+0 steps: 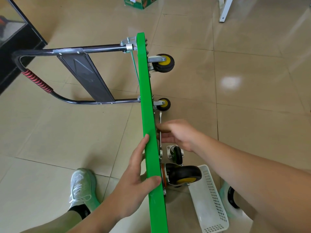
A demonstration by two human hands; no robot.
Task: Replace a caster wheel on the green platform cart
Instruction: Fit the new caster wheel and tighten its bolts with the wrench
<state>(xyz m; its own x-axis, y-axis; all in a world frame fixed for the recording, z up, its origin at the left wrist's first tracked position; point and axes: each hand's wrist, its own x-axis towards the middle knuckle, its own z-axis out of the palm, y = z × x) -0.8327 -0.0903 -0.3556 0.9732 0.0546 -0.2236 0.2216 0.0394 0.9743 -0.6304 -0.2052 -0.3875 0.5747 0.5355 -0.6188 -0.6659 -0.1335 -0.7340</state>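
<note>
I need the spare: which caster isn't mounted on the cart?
The loose caster on the floor by the right hand, alone detached from the green platform cart.

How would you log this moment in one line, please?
cart deck: on edge | left hand: grips deck rim | right hand: at wrench on underside, grip unclear | loose caster: on floor
</note>
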